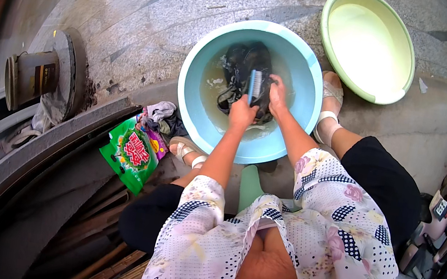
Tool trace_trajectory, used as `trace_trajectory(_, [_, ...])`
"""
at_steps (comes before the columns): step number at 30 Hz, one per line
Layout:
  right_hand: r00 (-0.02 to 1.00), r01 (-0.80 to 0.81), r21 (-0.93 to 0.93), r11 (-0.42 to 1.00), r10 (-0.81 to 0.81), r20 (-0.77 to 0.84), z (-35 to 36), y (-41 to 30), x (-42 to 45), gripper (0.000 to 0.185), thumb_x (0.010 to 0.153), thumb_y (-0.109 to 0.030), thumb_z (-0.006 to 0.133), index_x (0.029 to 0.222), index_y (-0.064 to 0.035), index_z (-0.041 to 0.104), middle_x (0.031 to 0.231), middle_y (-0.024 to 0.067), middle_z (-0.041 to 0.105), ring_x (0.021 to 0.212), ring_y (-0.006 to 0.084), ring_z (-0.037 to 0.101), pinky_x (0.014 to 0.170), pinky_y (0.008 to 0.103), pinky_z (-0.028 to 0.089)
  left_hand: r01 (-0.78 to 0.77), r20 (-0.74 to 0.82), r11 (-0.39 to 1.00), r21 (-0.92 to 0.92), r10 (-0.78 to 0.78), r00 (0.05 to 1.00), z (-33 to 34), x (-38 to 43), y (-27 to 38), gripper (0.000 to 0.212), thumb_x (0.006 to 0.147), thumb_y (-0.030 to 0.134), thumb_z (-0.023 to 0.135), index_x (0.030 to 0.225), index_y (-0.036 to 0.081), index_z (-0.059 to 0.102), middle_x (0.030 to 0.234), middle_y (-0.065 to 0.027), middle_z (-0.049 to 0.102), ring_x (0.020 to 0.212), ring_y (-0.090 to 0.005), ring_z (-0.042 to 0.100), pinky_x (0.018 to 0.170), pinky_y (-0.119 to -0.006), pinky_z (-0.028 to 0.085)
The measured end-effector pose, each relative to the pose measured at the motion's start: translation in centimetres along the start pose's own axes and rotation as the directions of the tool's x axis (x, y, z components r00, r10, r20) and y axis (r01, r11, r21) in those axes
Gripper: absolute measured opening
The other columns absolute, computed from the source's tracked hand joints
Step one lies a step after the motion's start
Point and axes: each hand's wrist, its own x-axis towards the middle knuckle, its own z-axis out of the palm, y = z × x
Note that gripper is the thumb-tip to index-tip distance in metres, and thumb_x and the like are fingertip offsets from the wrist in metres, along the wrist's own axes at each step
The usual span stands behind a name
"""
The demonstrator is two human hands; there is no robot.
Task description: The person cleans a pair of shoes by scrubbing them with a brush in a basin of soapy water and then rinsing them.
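Observation:
A light blue plastic basin [190,103] stands on the paving in front of me, holding murky water with some suds. Two dark shoes [236,60] lie side by side in that water. My left hand [243,112] is closed around the handle of a scrubbing brush [252,83] with a blue back and white bristles, which lies over the right shoe. On that shoe's right edge rests my right hand [277,95], its thumb and fingers gripping the side. The fingertips of both hands are partly hidden.
A pale green basin [325,37] with whitish contents stands at the upper right. Left of the blue basin lie a green detergent bag [134,151] and crumpled cloths [162,113], beside a raised stone edge [54,130]. A lidded bucket [31,78] is farther left. My sandalled feet flank the basin.

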Motion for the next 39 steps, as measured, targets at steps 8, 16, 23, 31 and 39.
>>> trace_trajectory(8, [0.846, 0.297, -0.843, 0.449, -0.534, 0.014, -0.5, 0.0, -2.5, 0.037, 0.067, -0.001, 0.05, 0.104, 0.001, 0.048, 0.097, 0.0206, 0.052, 0.09, 0.0347, 0.05, 0.079, 0.0379, 0.04, 0.067, -0.1, 0.953, 0.296, -0.039, 0.994, 4.2, -0.3, 0.6, 0.03, 0.07, 0.018, 0.061, 0.087, -0.003, 0.046, 0.081, -0.0259, 0.057, 0.08, -0.0396, 0.056, 0.071, -0.046, 0.044])
trace_trajectory(16, [0.907, 0.048, -0.969, 0.243, -0.417, -0.06, -0.6, -1.1, -2.2, 0.036, 0.085, -0.022, 0.03, 0.103, 0.0025, 0.05, 0.105, 0.0216, 0.05, 0.099, 0.033, 0.048, 0.087, 0.0384, 0.035, 0.021, 0.167, 0.943, 0.333, -0.08, 0.983, 4.1, 1.5, -0.5, 0.026, 0.071, 0.019, 0.056, 0.084, -0.003, 0.055, 0.085, -0.0232, 0.058, 0.085, -0.035, 0.057, 0.073, -0.042, 0.046])
trace_trajectory(23, [0.879, 0.305, -0.952, 0.026, -0.393, 0.271, -1.1, -3.5, -2.0, 0.025, 0.068, -0.011, 0.053, 0.089, 0.0018, 0.052, 0.089, 0.0196, 0.056, 0.087, 0.0302, 0.053, 0.078, 0.0377, 0.04, 0.032, 0.064, 0.999, -0.024, -0.031, 0.997, 1.7, 0.7, -1.1, 0.022, 0.072, 0.013, 0.058, 0.084, -0.003, 0.05, 0.067, -0.0162, 0.059, 0.049, -0.0219, 0.06, 0.055, -0.033, 0.049])
trace_trajectory(31, [0.94, 0.312, -0.468, 0.827, -0.197, 0.278, 2.1, -4.6, -2.4, 0.02, 0.068, -0.005, 0.053, 0.089, -0.0031, 0.054, 0.081, 0.0105, 0.059, 0.078, 0.0239, 0.057, 0.069, 0.032, 0.043, -0.009, -0.206, 0.72, -0.694, -0.187, 0.96, -3.6, -2.6, -4.6, 0.025, 0.069, 0.01, 0.064, 0.08, 0.002, 0.043, 0.057, -0.002, 0.045, 0.037, -0.0102, 0.039, 0.034, -0.024, 0.031])
trace_trajectory(39, [0.952, 0.187, -0.373, 0.909, -0.074, 0.298, 2.4, -7.8, -4.9, 0.017, 0.072, -0.015, 0.052, 0.074, 0.0006, 0.056, 0.063, 0.0051, 0.052, 0.059, 0.0125, 0.048, 0.052, 0.0301, 0.038, -0.159, -0.354, 0.983, 0.089, 0.181, 0.917, -7.5, -7.7, -0.1, 0.047, 0.07, 0.023, 0.064, 0.106, 0.0, 0.044, 0.075, -0.0203, 0.058, 0.063, -0.0292, 0.059, 0.056, -0.037, 0.045])
